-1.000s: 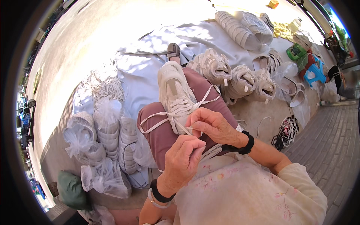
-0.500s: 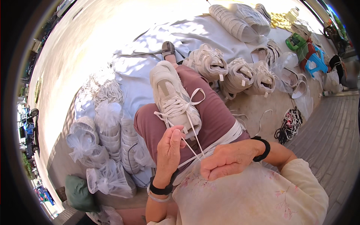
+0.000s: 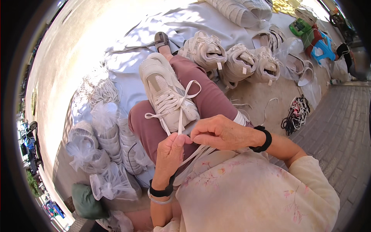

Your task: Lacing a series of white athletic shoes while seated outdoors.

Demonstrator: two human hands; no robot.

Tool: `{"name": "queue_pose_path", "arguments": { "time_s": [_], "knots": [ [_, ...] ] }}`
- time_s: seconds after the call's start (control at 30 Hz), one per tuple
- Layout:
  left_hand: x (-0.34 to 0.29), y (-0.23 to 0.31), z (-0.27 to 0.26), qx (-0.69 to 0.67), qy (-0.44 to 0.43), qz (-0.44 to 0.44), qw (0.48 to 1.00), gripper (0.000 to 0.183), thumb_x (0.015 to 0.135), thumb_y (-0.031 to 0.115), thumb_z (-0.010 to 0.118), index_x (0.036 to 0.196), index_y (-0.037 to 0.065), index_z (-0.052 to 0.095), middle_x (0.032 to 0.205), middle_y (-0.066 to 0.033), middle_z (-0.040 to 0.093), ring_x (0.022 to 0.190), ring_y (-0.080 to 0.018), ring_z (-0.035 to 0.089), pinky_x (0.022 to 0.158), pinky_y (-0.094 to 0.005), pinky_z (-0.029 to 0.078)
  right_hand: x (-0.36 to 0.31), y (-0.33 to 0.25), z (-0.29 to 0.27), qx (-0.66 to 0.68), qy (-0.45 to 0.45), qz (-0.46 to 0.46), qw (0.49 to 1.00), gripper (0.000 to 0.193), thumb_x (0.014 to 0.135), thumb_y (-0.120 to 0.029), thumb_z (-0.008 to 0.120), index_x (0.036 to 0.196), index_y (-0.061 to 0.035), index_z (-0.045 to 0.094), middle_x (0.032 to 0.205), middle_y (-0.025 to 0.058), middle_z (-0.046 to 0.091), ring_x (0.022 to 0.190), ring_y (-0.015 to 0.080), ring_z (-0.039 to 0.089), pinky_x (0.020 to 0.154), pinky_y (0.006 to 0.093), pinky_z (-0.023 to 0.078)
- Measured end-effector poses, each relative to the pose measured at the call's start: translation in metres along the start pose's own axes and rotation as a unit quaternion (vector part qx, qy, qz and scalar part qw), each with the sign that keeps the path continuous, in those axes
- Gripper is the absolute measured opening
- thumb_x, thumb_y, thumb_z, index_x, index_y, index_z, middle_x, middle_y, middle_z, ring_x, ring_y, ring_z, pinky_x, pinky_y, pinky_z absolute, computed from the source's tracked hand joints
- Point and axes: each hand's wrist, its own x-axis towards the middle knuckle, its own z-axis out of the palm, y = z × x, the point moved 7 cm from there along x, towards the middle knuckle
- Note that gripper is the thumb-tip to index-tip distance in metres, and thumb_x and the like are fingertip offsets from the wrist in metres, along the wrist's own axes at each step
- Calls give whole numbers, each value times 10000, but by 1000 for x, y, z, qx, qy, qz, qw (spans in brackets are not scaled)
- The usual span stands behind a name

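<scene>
A cream lace-up sneaker (image 3: 167, 91) rests on my thighs, its toe pointing away from me. White shoelaces (image 3: 180, 120) cross its front, with a loop standing out on the right, and two strands run from the shoe toward me. My left hand (image 3: 169, 152) pinches these strands between thumb and fingers, just below the heel end. Beside it, almost touching its thumb, my right hand (image 3: 216, 132) is closed with the knuckles up. Whatever its fingers hold is hidden. More white laces (image 3: 199, 151) lie across my lap, partly under the right wrist.
Several similar sneakers (image 3: 241, 62) line up beyond my right leg. Stacked shoes in clear plastic bags (image 3: 110, 131) stand at the left, near a heap of white laces (image 3: 98, 87). Dark and white cords (image 3: 296, 115) lie on the right, and a blue stool (image 3: 324, 50) stands farther back.
My right hand has moved up and slightly left, coming close to my left hand. The left hand now grips the lace strands that earlier stretched past it to the right hand.
</scene>
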Motion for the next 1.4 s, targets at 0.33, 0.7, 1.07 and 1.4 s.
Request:
{"name": "queue_pose_path", "arguments": {
  "time_s": [0.33,0.7,1.07,1.4],
  "knots": [
    [-23,11,66,-4,-240,12,971,293,1005,240,477,910,19,643,622,8,544,542,-53,459,485,-210,366,24,53,47,392,-16,217,894,311,982,-256,467,1001,14,619,776,82,644,707,174,611,680,298,505],
    [-26,-16,-79,-217,78,48,972,342,1015,277,446,764,53,504,659,-56,544,602,-161,532,661,-307,479,21,73,-14,378,50,177,908,224,972,-200,525,909,-3,612,574,-73,369,477,40,315,454,219,298],
    [-26,-37,-138,-346,181,30,920,263,1022,296,440,890,88,533,597,39,369,479,-65,347,471,-238,366,16,83,-60,57,144,134,979,241,942,-202,554,849,4,638,595,-12,512,538,50,465,510,214,375],
    [-4,-25,-79,-386,43,16,921,252,1008,281,475,958,58,579,558,49,344,417,-47,303,357,-200,299,-7,29,-59,-278,217,-96,931,138,827,-78,622,962,-49,624,913,85,567,728,271,600,646,344,498]
  ]
}}
